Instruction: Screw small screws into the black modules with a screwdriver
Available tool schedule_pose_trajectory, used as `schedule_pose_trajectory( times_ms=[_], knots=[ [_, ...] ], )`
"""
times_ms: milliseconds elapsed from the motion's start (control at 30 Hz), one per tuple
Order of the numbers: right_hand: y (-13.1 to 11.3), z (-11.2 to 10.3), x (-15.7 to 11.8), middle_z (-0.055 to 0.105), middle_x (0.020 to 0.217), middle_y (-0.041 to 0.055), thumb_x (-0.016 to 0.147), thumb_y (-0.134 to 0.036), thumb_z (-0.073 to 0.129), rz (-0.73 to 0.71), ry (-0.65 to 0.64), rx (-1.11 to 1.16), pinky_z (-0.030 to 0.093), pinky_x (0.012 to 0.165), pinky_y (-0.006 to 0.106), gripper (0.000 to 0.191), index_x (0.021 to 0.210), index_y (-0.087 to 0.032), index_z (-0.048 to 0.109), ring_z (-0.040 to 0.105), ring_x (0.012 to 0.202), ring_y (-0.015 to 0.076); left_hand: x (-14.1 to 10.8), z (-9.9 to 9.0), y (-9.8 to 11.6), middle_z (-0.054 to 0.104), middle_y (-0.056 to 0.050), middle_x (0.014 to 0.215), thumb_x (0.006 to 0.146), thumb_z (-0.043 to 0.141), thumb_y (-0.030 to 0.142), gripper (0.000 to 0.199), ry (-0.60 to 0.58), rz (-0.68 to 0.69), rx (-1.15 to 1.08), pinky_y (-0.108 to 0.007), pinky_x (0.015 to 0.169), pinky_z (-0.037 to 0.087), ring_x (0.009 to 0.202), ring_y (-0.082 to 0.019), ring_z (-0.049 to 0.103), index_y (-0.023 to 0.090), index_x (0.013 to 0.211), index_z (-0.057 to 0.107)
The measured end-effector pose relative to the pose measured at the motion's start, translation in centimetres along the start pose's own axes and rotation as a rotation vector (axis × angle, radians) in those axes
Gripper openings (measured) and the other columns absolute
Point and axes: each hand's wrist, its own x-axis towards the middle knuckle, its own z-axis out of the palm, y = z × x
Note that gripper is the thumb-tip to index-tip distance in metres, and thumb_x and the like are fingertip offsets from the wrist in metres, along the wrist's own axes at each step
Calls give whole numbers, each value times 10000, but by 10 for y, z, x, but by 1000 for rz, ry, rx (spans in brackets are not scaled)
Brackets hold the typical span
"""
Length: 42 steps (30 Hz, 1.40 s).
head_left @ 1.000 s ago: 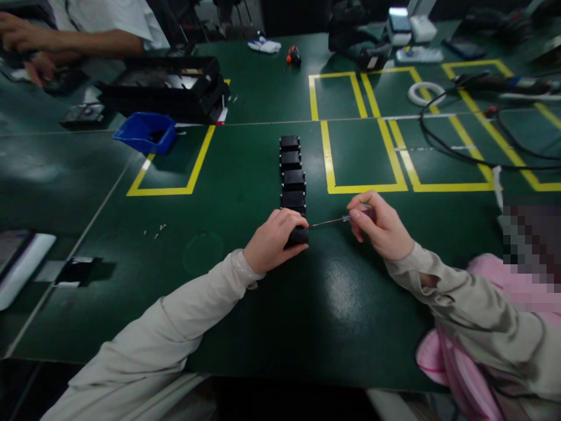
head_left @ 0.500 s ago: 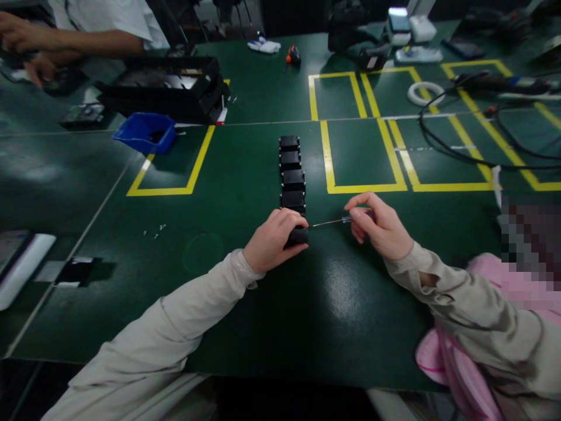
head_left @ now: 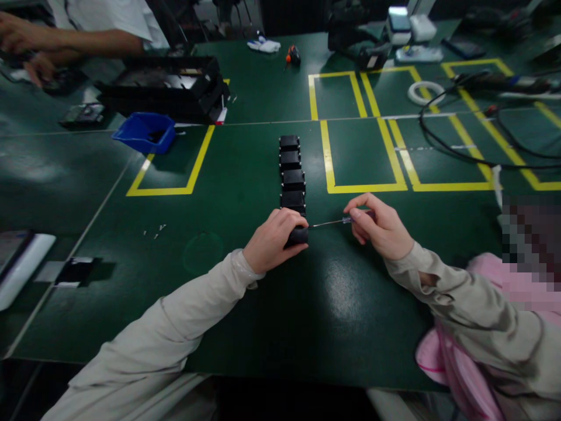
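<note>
My left hand [head_left: 276, 238] grips a small black block [head_left: 298, 235] on the green table, fingers over its top and thumb along its near side. My right hand [head_left: 380, 225] holds a screwdriver [head_left: 347, 220] by its handle, pointing left. The thin shaft lies nearly level, and its tip meets the right side of the held block. Beyond my left hand, several black blocks [head_left: 293, 179] with small shiny screws at their corners form a column. Several small screws [head_left: 161, 228] lie loose to the left.
A blue bin [head_left: 151, 132] and stacked black trays [head_left: 175, 88] stand at the back left, near another person's arm [head_left: 96, 42]. Yellow tape [head_left: 367, 189] marks rectangles. Black cables [head_left: 456, 153] and a white tape roll [head_left: 425, 93] lie at the right.
</note>
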Motion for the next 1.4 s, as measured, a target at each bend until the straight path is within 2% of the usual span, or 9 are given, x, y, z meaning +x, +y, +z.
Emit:
schedule_pose_trajectory(
  times_ms=[167,367,600,767,1033,1300,1400],
  knots=[
    [-2,1,0,469,541,-90,939,-368,565,-41,3,-7,333,378,223,182,990,-211,488,450,401,64,0,0,0,590,-98,1140,888,641,257,288,-6,-18,-1,-406,923,456,1069,-244,538,176,1126,501],
    [0,1,0,399,477,-111,958,-402,521,-9,-4,24,327,371,221,204,964,-199,509,414,369,62,0,0,0,593,-99,1132,890,641,258,285,-1,-6,3,-400,915,454,1062,-243,539,170,1122,502],
    [0,0,0,462,557,-93,949,-360,552,-44,7,-15,344,388,219,177,1007,-204,490,460,411,58,0,0,0,590,-100,1129,892,640,267,281,-11,-13,8,-406,916,457,1064,-244,534,172,1119,504],
    [2,1,-1,371,477,-114,971,-404,504,-12,8,46,323,369,221,203,971,-201,516,395,366,58,0,0,0,591,-98,1130,885,648,253,294,-5,-4,11,-411,913,460,1067,-247,540,177,1125,497],
    [-1,1,0,459,557,-86,955,-363,534,-56,23,-29,348,392,229,161,979,-211,485,471,414,67,0,-1,0,591,-97,1127,883,650,250,293,0,0,12,-395,914,461,1058,-239,536,168,1121,499],
    [2,0,1,398,472,-108,957,-400,527,2,12,10,330,374,224,199,946,-203,505,414,371,64,0,-1,0,594,-100,1134,885,646,255,286,-12,-10,0,-401,921,457,1065,-244,538,170,1119,504],
    [1,0,1,445,516,-94,950,-367,548,-12,9,6,342,380,223,175,963,-200,498,446,399,65,0,-1,-1,591,-101,1137,888,645,253,288,-12,-6,-2,-396,925,455,1067,-240,532,164,1124,506]
  ],
)
